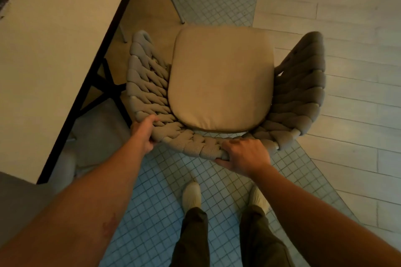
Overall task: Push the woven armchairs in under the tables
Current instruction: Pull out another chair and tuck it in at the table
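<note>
Both hands, left hand (142, 134) and right hand (245, 155), clamp their grip on the near back rim of the grey woven rope armchair (149, 91) with tan cushion (220, 80); its left arm sits just beside the cream worktop (54, 39) edge, open tiled floor (347, 28) to the right.

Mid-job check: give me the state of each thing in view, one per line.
woven armchair: upright, gripped at the backrest, not yet under the table.
seat cushion: flat on the seat.
table: beside the chair's left arm.
left hand: closed on the back rim.
right hand: closed on the back rim.
</note>
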`<act>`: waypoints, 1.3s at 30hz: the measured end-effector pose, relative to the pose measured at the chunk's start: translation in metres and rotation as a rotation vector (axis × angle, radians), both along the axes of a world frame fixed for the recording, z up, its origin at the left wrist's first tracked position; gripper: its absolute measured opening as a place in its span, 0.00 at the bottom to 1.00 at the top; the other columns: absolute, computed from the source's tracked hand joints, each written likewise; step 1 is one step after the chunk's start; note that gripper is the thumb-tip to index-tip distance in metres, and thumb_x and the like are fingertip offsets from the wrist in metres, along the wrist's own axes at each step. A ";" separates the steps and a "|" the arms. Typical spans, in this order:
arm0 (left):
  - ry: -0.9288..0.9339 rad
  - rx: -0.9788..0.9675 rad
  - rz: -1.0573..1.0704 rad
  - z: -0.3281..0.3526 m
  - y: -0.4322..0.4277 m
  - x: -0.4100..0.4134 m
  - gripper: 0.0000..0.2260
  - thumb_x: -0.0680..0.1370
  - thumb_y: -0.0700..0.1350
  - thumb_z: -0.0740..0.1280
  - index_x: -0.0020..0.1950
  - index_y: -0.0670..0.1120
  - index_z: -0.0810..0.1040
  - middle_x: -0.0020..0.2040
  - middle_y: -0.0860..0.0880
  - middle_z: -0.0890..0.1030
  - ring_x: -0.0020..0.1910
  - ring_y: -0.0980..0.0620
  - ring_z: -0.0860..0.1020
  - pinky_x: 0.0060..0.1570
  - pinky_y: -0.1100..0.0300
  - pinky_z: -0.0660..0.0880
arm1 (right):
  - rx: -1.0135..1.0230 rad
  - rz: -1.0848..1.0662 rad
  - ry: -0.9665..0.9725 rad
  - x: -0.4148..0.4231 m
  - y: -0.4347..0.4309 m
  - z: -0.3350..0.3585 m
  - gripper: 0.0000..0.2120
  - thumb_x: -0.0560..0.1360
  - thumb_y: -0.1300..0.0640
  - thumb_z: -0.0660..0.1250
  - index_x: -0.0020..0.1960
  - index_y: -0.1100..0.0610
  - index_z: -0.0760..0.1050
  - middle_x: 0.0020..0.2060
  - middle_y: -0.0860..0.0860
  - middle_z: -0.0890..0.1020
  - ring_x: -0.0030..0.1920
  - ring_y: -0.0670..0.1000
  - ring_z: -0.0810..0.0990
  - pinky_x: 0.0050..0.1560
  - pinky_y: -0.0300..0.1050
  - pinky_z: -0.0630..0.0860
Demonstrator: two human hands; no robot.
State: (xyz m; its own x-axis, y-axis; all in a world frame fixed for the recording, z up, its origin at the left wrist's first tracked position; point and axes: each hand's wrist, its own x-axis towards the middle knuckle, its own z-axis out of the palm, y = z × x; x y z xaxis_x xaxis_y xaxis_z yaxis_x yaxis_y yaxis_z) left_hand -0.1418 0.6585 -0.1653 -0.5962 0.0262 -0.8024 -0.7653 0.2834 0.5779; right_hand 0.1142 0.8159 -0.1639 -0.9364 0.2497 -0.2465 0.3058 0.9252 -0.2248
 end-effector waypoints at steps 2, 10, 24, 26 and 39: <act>-0.009 0.005 0.034 -0.005 0.002 0.012 0.25 0.73 0.42 0.72 0.70 0.47 0.74 0.59 0.40 0.82 0.52 0.40 0.84 0.37 0.48 0.83 | 0.020 0.052 -0.006 0.005 0.015 0.003 0.24 0.75 0.29 0.56 0.55 0.47 0.74 0.44 0.46 0.83 0.40 0.51 0.81 0.33 0.42 0.66; -0.009 0.018 0.215 -0.007 0.019 0.069 0.18 0.75 0.40 0.69 0.66 0.46 0.77 0.57 0.41 0.83 0.48 0.42 0.83 0.36 0.50 0.81 | 0.050 0.196 -0.048 0.023 0.072 0.013 0.25 0.74 0.27 0.55 0.56 0.46 0.74 0.44 0.46 0.82 0.41 0.51 0.80 0.35 0.43 0.68; -0.014 0.038 0.354 -0.016 0.054 0.121 0.19 0.77 0.41 0.69 0.67 0.46 0.77 0.57 0.40 0.83 0.48 0.40 0.84 0.30 0.47 0.81 | 0.043 0.287 -0.003 0.036 0.145 0.012 0.26 0.72 0.28 0.59 0.61 0.42 0.76 0.43 0.44 0.84 0.41 0.49 0.81 0.39 0.42 0.67; -0.032 0.004 0.302 -0.017 0.051 0.120 0.19 0.75 0.45 0.70 0.67 0.47 0.77 0.60 0.40 0.83 0.50 0.40 0.83 0.33 0.46 0.81 | 0.055 0.269 -0.032 0.035 0.144 0.012 0.27 0.72 0.26 0.58 0.62 0.42 0.75 0.45 0.43 0.83 0.43 0.48 0.81 0.40 0.41 0.66; 0.795 -0.597 -1.415 0.051 0.017 0.116 0.36 0.76 0.67 0.61 0.77 0.46 0.65 0.81 0.45 0.60 0.81 0.45 0.53 0.79 0.48 0.48 | -0.458 -0.638 0.368 0.066 0.074 0.074 0.06 0.74 0.60 0.72 0.50 0.57 0.85 0.42 0.47 0.85 0.39 0.42 0.79 0.42 0.25 0.68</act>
State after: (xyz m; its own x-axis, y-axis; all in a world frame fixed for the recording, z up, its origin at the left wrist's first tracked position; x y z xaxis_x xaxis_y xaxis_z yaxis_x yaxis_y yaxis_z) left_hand -0.0263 0.6753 -0.1142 -0.5983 0.6698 -0.4398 0.6436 0.7286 0.2342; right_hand 0.1807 0.8895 -0.0899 -0.6912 0.7047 -0.1601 0.5702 0.3957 -0.7199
